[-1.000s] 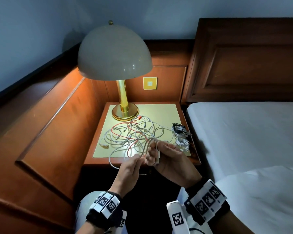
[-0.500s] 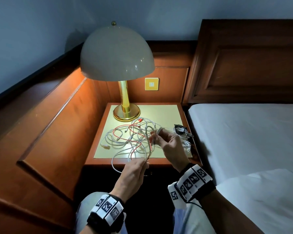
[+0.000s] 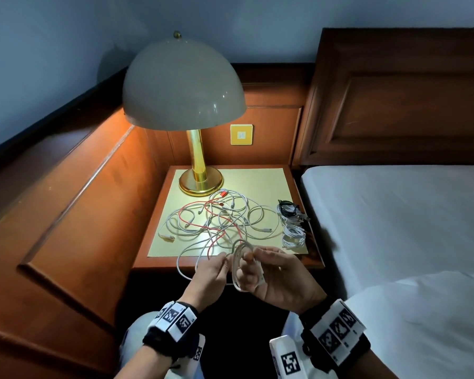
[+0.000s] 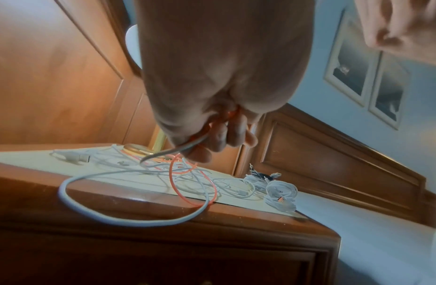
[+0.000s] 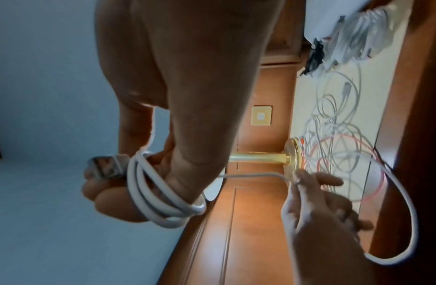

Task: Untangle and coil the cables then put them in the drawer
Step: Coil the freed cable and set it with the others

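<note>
A white cable is wound in several loops around the fingers of the right hand, the loops standing roughly upright with their long axis running away from the person, and its plug end lies against the fingertips. The right hand curls around this coil just in front of the nightstand's near edge. The cable's free length leads left to the left hand, which pinches it between thumb and fingers together with a red cable, then droops in a wide loop over that edge. Beyond both hands the tangle of cables spreads over the nightstand top, reaching the lamp base at the far side. Beyond the right hand, at the nightstand's right edge beside the bed, lie coiled bundles, apart from the tangle
</note>
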`<state>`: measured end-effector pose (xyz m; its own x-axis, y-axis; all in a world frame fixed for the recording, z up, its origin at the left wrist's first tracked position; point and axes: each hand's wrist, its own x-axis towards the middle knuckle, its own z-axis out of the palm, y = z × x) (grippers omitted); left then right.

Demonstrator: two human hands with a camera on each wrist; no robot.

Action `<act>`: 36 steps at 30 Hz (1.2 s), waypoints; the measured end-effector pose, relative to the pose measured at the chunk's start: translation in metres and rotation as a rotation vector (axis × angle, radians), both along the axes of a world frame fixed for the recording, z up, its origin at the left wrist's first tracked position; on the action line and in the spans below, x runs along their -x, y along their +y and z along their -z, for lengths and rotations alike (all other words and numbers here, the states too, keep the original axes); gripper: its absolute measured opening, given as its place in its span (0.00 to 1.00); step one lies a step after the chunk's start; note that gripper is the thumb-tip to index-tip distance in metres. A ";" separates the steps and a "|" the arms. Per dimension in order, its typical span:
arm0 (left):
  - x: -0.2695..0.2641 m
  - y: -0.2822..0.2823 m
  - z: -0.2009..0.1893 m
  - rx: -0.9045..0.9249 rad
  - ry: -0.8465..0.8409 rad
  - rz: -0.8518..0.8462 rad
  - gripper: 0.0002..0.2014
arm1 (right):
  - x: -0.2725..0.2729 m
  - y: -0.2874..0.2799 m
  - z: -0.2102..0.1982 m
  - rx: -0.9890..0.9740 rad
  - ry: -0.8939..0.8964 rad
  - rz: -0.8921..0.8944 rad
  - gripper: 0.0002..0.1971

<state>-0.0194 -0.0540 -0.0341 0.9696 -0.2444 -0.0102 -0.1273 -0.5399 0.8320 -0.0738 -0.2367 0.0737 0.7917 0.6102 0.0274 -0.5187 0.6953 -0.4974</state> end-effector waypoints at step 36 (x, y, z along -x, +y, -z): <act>0.011 -0.011 -0.052 0.158 -0.433 -0.082 0.10 | -0.023 -0.017 0.048 0.704 -0.223 0.159 0.07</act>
<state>-0.0308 -0.0645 0.0175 0.8924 -0.1329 0.4312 -0.4436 -0.4334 0.7845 -0.0506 -0.2538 0.0258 0.8929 0.4221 -0.1568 -0.2739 0.2327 -0.9332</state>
